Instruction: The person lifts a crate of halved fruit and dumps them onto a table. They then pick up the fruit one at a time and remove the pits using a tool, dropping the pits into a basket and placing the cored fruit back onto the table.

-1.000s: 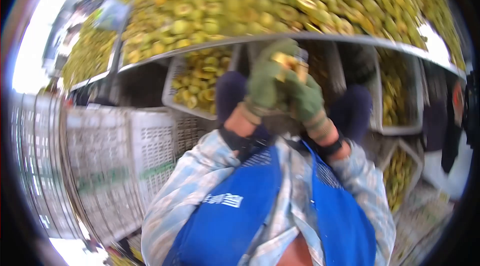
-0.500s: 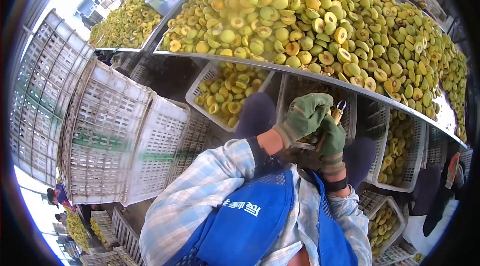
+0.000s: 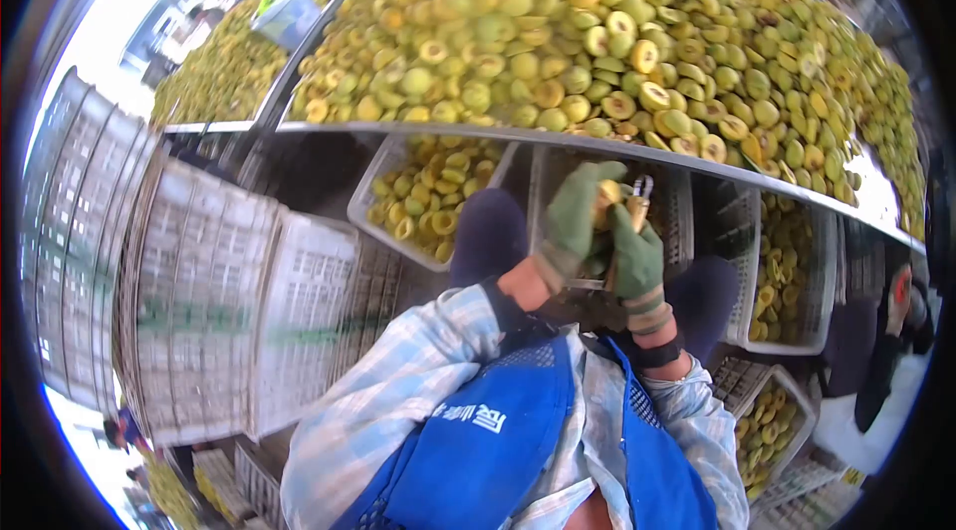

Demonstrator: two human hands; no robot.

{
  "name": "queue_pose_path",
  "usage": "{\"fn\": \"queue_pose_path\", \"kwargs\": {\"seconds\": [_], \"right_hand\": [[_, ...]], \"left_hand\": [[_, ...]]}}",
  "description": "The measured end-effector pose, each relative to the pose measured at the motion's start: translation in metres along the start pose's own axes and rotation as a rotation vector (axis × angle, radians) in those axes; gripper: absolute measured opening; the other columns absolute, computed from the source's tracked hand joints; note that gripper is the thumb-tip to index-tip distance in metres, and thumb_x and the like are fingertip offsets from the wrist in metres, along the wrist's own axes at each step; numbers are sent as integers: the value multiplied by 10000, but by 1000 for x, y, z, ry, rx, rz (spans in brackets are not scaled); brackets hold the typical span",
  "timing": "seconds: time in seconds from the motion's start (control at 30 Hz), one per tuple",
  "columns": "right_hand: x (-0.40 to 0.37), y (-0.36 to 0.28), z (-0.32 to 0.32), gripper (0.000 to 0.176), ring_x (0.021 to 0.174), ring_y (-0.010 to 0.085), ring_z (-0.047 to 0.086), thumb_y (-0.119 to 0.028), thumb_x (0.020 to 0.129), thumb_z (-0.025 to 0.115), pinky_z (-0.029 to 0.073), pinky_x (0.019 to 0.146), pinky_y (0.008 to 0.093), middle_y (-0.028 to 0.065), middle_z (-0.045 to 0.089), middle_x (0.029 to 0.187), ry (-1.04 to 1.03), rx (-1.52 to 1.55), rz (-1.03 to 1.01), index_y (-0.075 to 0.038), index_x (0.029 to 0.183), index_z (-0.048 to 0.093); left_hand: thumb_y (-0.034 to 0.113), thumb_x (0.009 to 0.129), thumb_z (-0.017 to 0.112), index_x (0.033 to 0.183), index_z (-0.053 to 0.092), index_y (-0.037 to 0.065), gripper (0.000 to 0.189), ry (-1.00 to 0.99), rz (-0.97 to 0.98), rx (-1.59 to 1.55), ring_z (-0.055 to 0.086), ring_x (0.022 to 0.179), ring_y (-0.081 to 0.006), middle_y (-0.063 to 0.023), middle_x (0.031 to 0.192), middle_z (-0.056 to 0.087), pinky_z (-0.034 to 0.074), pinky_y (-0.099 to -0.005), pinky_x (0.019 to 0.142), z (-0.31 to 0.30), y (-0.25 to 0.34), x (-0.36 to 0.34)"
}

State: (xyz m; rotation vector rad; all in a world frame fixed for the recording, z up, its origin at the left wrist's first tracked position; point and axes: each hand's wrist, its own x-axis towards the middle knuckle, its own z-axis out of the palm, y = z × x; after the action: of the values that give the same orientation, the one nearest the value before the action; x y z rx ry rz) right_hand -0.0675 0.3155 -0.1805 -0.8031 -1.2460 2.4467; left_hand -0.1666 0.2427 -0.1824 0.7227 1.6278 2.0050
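Note:
My left hand (image 3: 571, 226), in a green knitted glove, closes around a yellow-green fruit half (image 3: 605, 194) that shows between its thumb and fingers. Close beside it on the right, my right hand (image 3: 638, 259), gloved alike, grips a small hand tool (image 3: 640, 199). The tool has a tan handle and a narrow metal loop at its upper end, which points up and away from me. Both hands are between my knees, over a white plastic crate (image 3: 681, 214). The glove fingers hide part of the fruit and the lower handle.
A metal-edged table (image 3: 468, 129) heaped with halved fruit (image 3: 697, 62) spans the space ahead. Crates of fruit stand left (image 3: 370, 193) and right (image 3: 823, 276) under its edge. Tall stacked crates (image 3: 204, 301) rise at my left. Another person's hand (image 3: 899, 299) shows far right.
My view has shifted, moving the scene slightly left. My left hand has turned and drawn back from the tool, so the fruit half now shows. My right hand still grips the tool.

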Motion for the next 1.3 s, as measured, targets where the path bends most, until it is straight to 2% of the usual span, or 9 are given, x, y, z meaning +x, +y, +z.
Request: {"fn": "queue_pose_path", "kwargs": {"seconds": [0.03, 0.1, 0.13, 0.27, 0.33, 0.53, 0.83, 1.03, 1.3], "right_hand": [[13, 29, -19, 198, 639, 81, 598, -193, 954, 570, 489, 544, 232, 9, 634, 812, 55, -244, -351, -49, 1078, 624], [26, 39, -20, 170, 547, 67, 564, -184, 956, 557, 452, 467, 221, -9, 608, 725, 107, -174, -472, -50, 1041, 620], [9, 17, -5, 156, 517, 68, 549, -175, 957, 549, 437, 442, 223, -10, 593, 700, 74, 119, -180, -48, 1017, 617], [-15, -21, 18, 140, 486, 63, 518, -190, 947, 569, 404, 417, 222, -18, 564, 667, -62, -57, -125, -59, 981, 604], [-13, -20, 25, 189, 492, 55, 514, -234, 931, 607, 405, 418, 223, -13, 575, 674, -49, -96, -188, -58, 997, 596], [-33, -37, 26, 246, 534, 68, 550, -245, 905, 629, 418, 443, 223, 6, 589, 687, -99, -131, 65, -25, 989, 559], [-25, -23, 25, 270, 497, 79, 536, -284, 900, 597, 430, 433, 239, 11, 577, 653, -70, -225, 8, -28, 979, 559], [-24, -26, 16, 330, 449, 94, 528, -352, 897, 575, 428, 388, 245, 24, 574, 639, -191, -229, 176, -32, 979, 559], [-30, -44, 9, 349, 445, 84, 526, -390, 904, 592, 411, 379, 218, 9, 564, 633, -286, -400, 353, -59, 1014, 582]], "left_hand": [[311, 1014, 382, 1201, 553, 8, 395, 36, -151, -288, 619, 949, -199, -138, 1138, 613, 515, -314, 860, 1, 7, 2], [395, 1021, 350, 1218, 529, -24, 497, 3, -228, -580, 631, 920, -223, -157, 1076, 632, 529, -348, 842, -7, 11, 19], [434, 1020, 332, 1222, 522, -38, 547, -35, -192, -607, 636, 909, -235, -167, 1045, 641, 534, -364, 835, -14, 5, 22], [452, 1011, 352, 1255, 511, -46, 577, -32, -129, -511, 625, 948, -247, -172, 1066, 637, 526, -385, 850, -17, 22, 32], [425, 1011, 362, 1248, 514, -36, 540, 20, 76, -312, 618, 921, -239, -154, 1054, 638, 517, -361, 849, -16, 16, 37], [565, 979, 328, 1277, 503, -27, 685, -36, -127, -329, 646, 841, -264, -182, 1052, 641, 543, -382, 791, -15, 38, 29], [485, 1002, 338, 1265, 508, -37, 609, -129, -39, -212, 633, 954, -287, -202, 1120, 610, 530, -396, 861, -10, 30, 17], [443, 997, 353, 1220, 537, -23, 548, -139, -47, -50, 638, 902, -249, -186, 1100, 615, 540, -370, 815, -9, 33, 12], [406, 1008, 379, 1084, 619, -30, 504, -239, -327, -82, 661, 780, -211, -135, 1007, 667, 559, -312, 695, -14, 43, 16]]}}
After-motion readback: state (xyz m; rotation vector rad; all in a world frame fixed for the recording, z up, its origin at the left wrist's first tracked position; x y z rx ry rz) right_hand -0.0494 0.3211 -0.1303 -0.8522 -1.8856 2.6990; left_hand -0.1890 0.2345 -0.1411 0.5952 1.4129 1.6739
